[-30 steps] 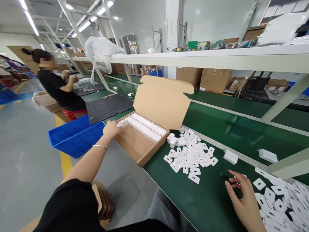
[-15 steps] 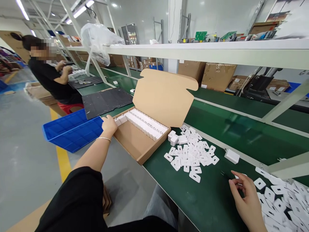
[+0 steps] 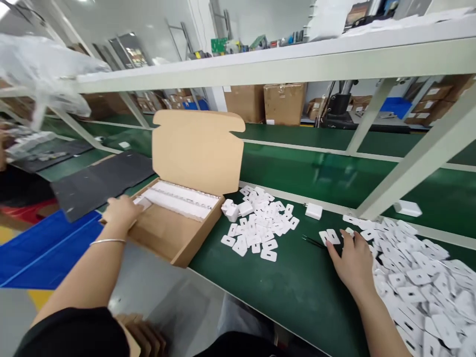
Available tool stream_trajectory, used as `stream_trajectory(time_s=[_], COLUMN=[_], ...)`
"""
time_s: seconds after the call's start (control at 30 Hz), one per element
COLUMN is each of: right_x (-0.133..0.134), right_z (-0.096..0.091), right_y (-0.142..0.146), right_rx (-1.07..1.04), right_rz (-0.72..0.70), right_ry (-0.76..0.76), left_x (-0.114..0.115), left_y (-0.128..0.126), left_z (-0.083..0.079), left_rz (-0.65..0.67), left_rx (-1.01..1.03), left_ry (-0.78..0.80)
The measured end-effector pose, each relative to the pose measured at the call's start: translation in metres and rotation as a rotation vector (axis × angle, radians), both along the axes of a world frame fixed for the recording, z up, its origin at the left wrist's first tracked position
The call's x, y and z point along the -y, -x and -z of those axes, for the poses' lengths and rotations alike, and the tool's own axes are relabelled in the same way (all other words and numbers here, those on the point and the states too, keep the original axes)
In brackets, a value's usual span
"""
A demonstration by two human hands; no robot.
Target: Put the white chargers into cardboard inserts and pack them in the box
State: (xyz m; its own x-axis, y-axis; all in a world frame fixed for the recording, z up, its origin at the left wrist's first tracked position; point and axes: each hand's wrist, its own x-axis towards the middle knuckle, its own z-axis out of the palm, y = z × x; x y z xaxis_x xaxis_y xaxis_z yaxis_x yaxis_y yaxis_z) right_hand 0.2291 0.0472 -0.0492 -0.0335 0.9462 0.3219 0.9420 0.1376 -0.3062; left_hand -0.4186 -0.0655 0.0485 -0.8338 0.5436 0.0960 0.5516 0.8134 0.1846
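Observation:
My left hand (image 3: 122,214) is closed over the front left corner of an open cardboard box (image 3: 197,240); its fingertips are partly hidden. White charger blocks (image 3: 186,203) stand in rows along the box's back and left side, and bare cardboard shows at the front. Fingers apart, my right hand (image 3: 353,260) reaches over small white plates with slots (image 3: 332,236) at the edge of a large pile (image 3: 412,282). Dark tweezers (image 3: 313,241) lie on the green table by its thumb. A smaller heap of plates (image 3: 262,223) lies between box and hand.
Loose white chargers (image 3: 231,210) sit beside the box, another charger (image 3: 314,211) farther right. Behind runs a white shelf (image 3: 238,69) with a slanted post (image 3: 412,153). A blue bin (image 3: 48,253) and black mat (image 3: 104,181) are at left, near a partly visible co-worker (image 3: 26,191).
The view has swung right. My right hand has moved forward onto the plates by the large pile, its fingers spreading. My left hand remains at the box's left corner.

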Motion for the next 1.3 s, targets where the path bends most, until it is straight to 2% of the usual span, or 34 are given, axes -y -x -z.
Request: stream_trajectory(time_s=[0.07,0.13,0.3,0.5,0.87,1.1,1.3], right_x=[0.000,-0.002,-0.004,-0.005,-0.011,-0.010,-0.015], right_z=[0.002,0.002,0.000,0.004,0.003,-0.001,0.009], right_y=[0.000,0.000,0.002,0.003,0.003,0.007,0.003], right_rx=[0.004,-0.002,-0.001,0.024,0.043,0.087,0.038], right_rz=[-0.015,-0.044,-0.091,-0.086,-0.073,-0.073,-0.130], right_ry=[-0.027,-0.047,-0.027,-0.006,0.071,0.092,0.019], left_x=[0.011,0.024,0.041,0.033,0.053,0.040,0.035], left_y=[0.008,0.015,0.029,0.037,0.059,0.051,0.054], left_z=[0.003,0.005,0.009,0.017,0.024,0.039,0.038], left_rz=[-0.156,-0.230,-0.191,-0.227,-0.130,-0.163,-0.229], left_rx=[-0.027,-0.055,-0.019,-0.077,-0.004,-0.059,-0.035], left_ry=[0.064,0.121,0.205,0.219,0.106,-0.022,-0.117])
